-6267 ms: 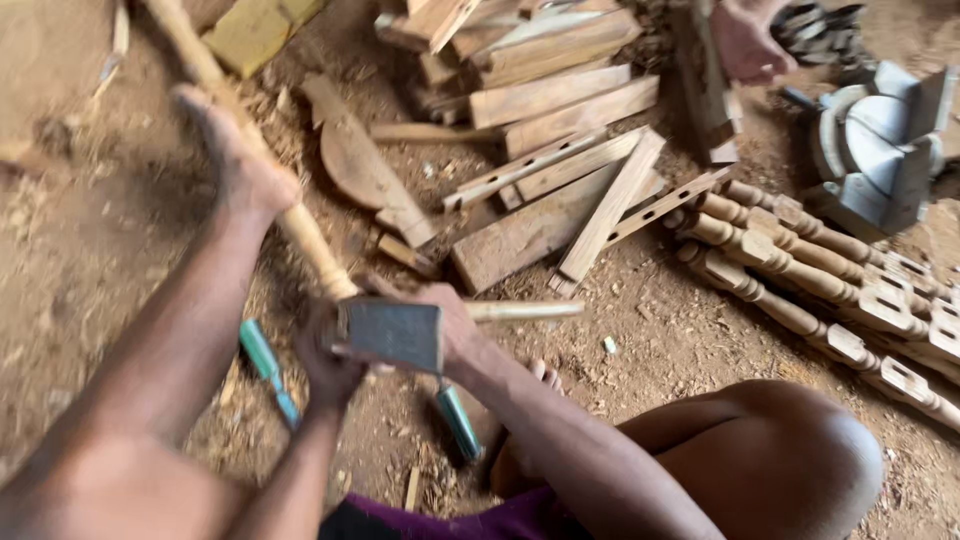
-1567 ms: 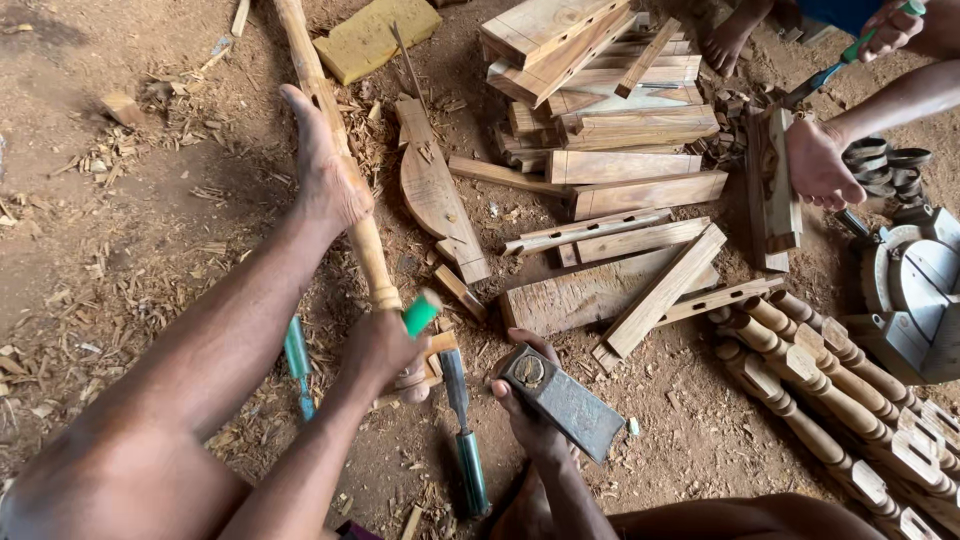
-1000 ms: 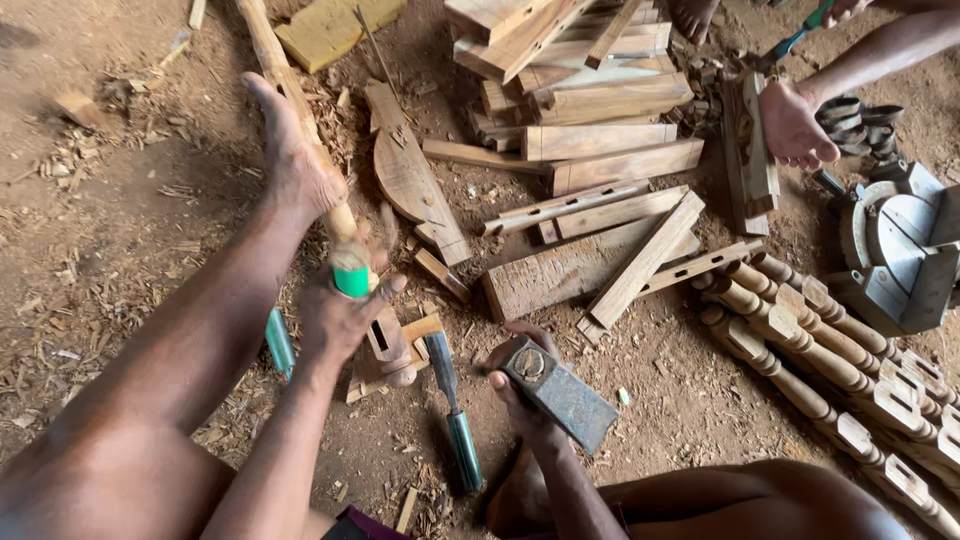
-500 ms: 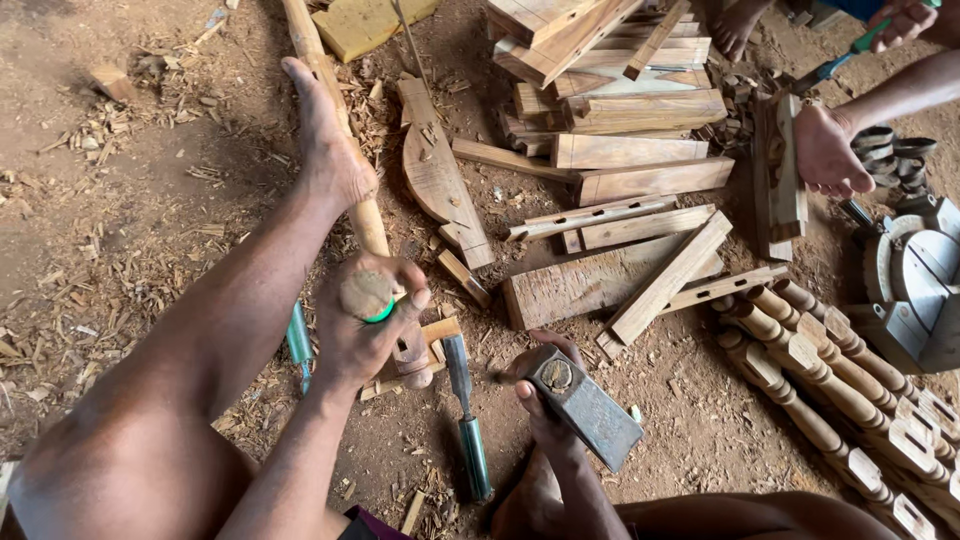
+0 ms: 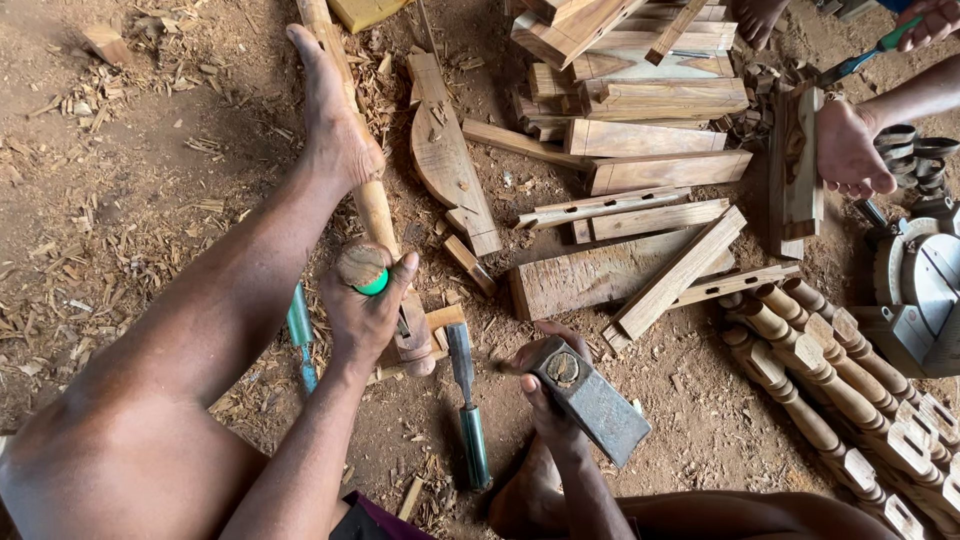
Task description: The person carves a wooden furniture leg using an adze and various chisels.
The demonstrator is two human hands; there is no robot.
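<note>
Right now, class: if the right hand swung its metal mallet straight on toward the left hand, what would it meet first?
Probably the rounded wooden butt of the chisel gripped by the left hand; depth is uncertain.

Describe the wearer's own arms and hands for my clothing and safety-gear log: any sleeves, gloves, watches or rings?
Both arms are bare from shoulder to wrist: no sleeves show. The left hand and right hand wear no gloves, and no watch, bracelet or ring can be seen on either. The only clothing in view is a strip of dark purple cloth at the bottom edge, between the arms.
</note>
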